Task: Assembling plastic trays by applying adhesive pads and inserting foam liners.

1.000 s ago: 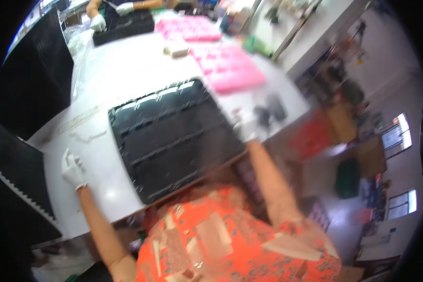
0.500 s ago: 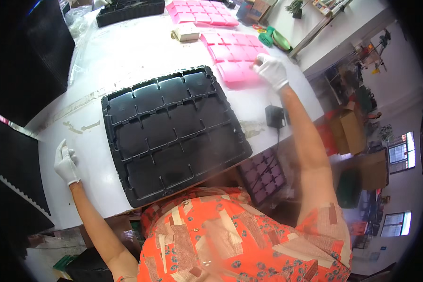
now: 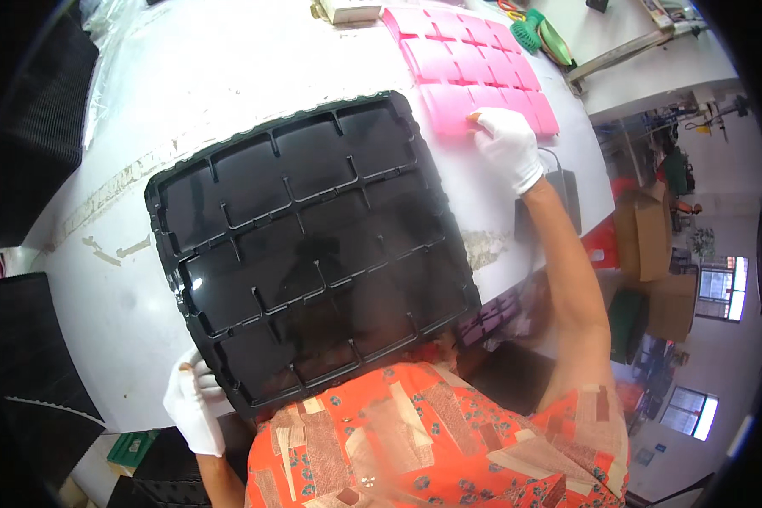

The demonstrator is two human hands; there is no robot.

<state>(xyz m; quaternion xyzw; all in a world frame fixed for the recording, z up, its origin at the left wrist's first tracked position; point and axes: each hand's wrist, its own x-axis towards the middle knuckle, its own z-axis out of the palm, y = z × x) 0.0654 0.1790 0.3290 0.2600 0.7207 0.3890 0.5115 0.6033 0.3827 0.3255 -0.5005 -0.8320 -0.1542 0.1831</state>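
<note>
A large black plastic tray (image 3: 313, 245), divided into compartments by raised ribs, lies at a slant with its near edge against my body. My left hand (image 3: 193, 405), in a white glove with a bare fingertip showing, is closed around the tray's near left edge; some of its fingers are hidden behind the rim. To the tray's far right lies a pink slotted sheet (image 3: 474, 63) with rows of cuts. My gloved right hand (image 3: 510, 146) is at this sheet's near edge, thumb and forefinger pinched on the pink material.
A dark box-shaped device (image 3: 563, 199) with a cable sits beside my right wrist. Beyond the sheet lie a green fan-like item (image 3: 527, 32) and a small pale box (image 3: 351, 10). Stacked black trays (image 3: 42, 110) rise at the left. Cardboard boxes (image 3: 643, 229) stand off the table's right side.
My left hand has moved from the bare tabletop to the tray's near left edge. The tray has shifted nearer and tilts differently. My right hand stays by the pink sheet. The view has shifted.
</note>
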